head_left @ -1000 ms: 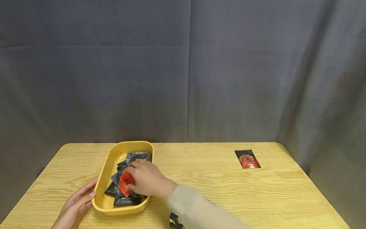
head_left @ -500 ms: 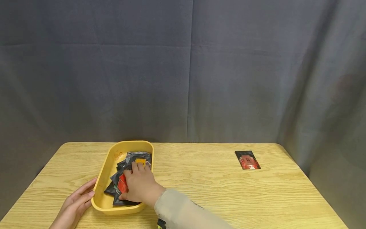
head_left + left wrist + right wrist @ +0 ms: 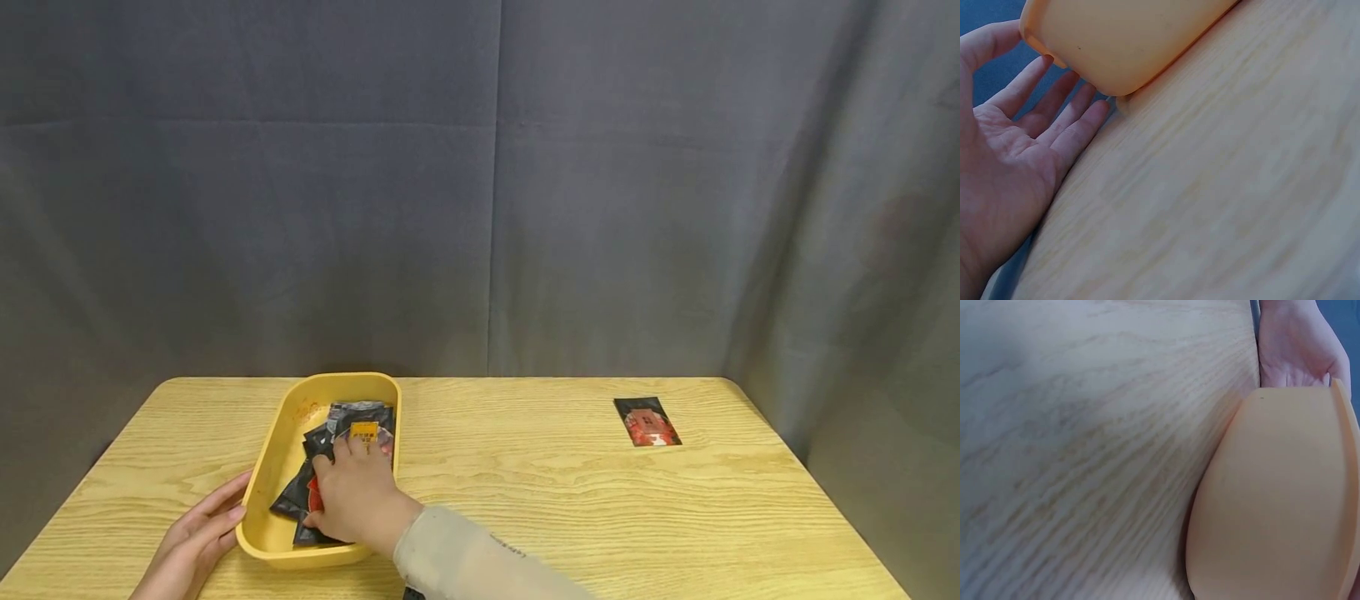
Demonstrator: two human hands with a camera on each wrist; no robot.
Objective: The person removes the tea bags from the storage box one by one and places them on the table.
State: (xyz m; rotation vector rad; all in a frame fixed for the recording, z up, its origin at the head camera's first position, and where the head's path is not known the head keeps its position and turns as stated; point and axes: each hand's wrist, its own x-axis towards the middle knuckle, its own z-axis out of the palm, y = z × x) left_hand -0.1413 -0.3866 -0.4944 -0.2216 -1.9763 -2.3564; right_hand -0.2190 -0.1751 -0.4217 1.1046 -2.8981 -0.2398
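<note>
A yellow plastic bin [image 3: 296, 417] holds a pile of black flat packets [image 3: 288, 498]. One carries a yellow label [image 3: 365, 429]; another shows a red face [image 3: 314, 493], partly covered by my right hand [image 3: 358, 492]. That hand reaches over the bin's near right side, its fingers spread across the pile. At the bin's near left corner, my left hand [image 3: 191, 533] touches the outer wall with extended fingers; the left wrist view shows these fingertips [image 3: 1094, 106] along the wall. In the right wrist view the bin's outer side [image 3: 1272, 500] hides my right hand.
A single black and red packet [image 3: 648, 423] lies flat at the right rear of the wooden table [image 3: 525, 467]. Behind the table hangs a grey curtain [image 3: 375, 208], which also closes off both sides. A small dark object [image 3: 412, 593] shows beneath the right sleeve.
My right hand has shifted left and its fingers have spread over the pile, covering more of the red packet and uncovering the yellow label. The left hand stays at the bin.
</note>
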